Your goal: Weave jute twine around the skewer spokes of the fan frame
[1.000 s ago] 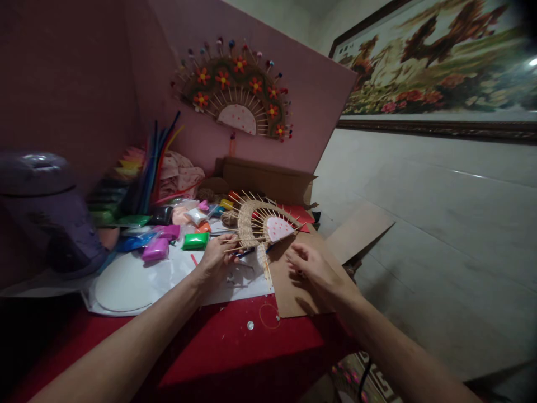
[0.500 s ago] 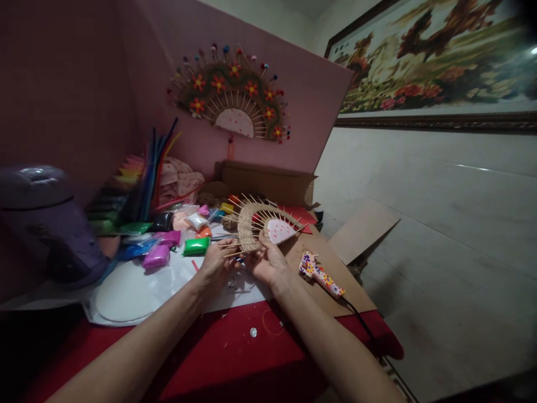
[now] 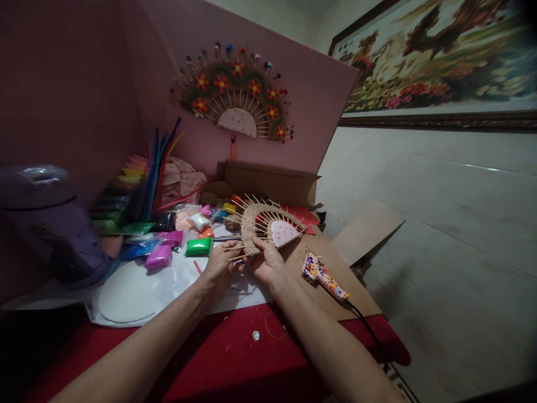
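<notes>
Between my hands, above the table, is a half-round woven fan [image 3: 250, 224] of thin sticks and twine, with a white, pink-dotted half-circle at its base. My right hand [image 3: 268, 263] grips the fan's lower edge, thumb on top of the woven band. My left hand [image 3: 222, 264] is closed at the lower left stick ends, its fingers pinched by the woven edge. The undersides of both hands' fingers are partly hidden. To the right, a flower-patterned glue gun [image 3: 323, 276] lies on a cardboard sheet [image 3: 356, 299], its black cord running off the edge.
Packets of coloured clay, such as a green one [image 3: 198, 246], lie left of my hands. A white disc [image 3: 126, 294] and a purple lidded container [image 3: 52, 224] stand farther left. A finished decorated fan [image 3: 237, 101] hangs on the pink board behind. Red cloth [image 3: 218, 352] covers the table's front.
My right thumb has shifted up onto the woven band of the fan. The whole view has moved slightly; the fan stays held in both hands.
</notes>
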{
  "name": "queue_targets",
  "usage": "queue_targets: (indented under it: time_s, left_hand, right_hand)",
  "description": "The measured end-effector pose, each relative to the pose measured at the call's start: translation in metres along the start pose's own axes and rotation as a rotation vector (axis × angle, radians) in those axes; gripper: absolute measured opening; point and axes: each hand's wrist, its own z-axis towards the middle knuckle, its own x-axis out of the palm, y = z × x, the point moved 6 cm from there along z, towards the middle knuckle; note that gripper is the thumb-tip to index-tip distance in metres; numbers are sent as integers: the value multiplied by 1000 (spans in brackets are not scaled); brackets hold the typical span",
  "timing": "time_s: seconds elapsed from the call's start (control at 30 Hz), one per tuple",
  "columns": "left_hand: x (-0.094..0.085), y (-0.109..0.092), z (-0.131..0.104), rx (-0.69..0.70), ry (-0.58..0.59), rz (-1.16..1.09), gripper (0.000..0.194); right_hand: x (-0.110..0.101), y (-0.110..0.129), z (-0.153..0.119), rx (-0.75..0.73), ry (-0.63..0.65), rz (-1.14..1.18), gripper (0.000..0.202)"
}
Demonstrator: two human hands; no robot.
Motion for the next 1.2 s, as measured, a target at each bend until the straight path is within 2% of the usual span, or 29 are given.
queue_targets:
  time_s: [0.17, 0.33, 0.6, 0.83, 1.2]
  left_hand:
    - [0, 0, 1, 3, 18, 3, 16]
    - [1, -2, 2, -25, 48, 20, 17]
    - [-5, -1, 9, -8, 19, 61, 19]
    - [-8, 2, 11, -6, 42, 114, 21]
    - [-8, 1, 11, -4, 23, 97, 23]
  right_hand:
    - [0, -2, 3, -2, 75, 23, 8]
    - [-3, -2, 5, -18, 66, 60, 6]
    - [0, -1, -1, -2, 87, -5, 7]
    - [-5, 2, 5, -25, -1, 55, 4]
    - [-5, 3, 7, -26, 63, 107, 8]
